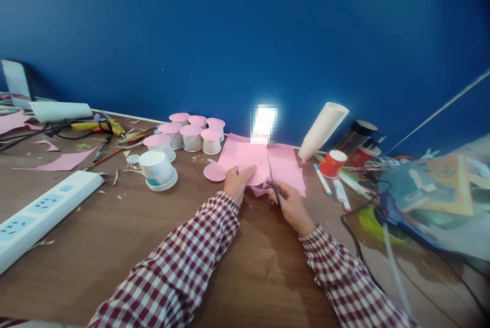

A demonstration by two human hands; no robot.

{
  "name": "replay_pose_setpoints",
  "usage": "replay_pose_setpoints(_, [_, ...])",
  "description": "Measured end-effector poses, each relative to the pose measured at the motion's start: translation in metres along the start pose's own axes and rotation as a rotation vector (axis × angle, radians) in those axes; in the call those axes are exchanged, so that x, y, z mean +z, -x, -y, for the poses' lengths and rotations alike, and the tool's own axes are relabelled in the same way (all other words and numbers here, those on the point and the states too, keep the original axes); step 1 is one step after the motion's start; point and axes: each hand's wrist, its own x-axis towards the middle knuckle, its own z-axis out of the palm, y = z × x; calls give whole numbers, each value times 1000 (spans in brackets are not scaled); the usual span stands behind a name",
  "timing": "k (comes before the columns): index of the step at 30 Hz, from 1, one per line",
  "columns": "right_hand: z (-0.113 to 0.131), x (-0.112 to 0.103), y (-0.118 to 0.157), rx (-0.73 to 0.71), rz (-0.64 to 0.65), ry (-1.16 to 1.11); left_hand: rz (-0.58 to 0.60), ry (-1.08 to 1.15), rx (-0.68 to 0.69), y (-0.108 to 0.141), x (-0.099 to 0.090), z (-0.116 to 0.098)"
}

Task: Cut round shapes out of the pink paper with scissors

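Between my hands is a piece of pink paper, partly cut to a rounded edge. My left hand pinches it by the lower left, thumb on top. In my right hand is a pair of scissors, its blades pointing up along the paper's right edge. A pink paper disc lies just left of my left hand. Larger pink sheets lie on the table behind and under the work. Several paper cups with pink round tops stand to the left.
A white cup stands at left, near a power strip and a yellow glue gun. Stacked paper cups lean at the blue wall. Right are a red cup, markers and a blue glue gun with cords.
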Motion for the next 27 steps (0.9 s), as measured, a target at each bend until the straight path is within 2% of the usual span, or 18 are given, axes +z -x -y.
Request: replay_pose_setpoints(27, [4, 0, 1, 38, -6, 18, 8, 13, 3, -3, -2, -1])
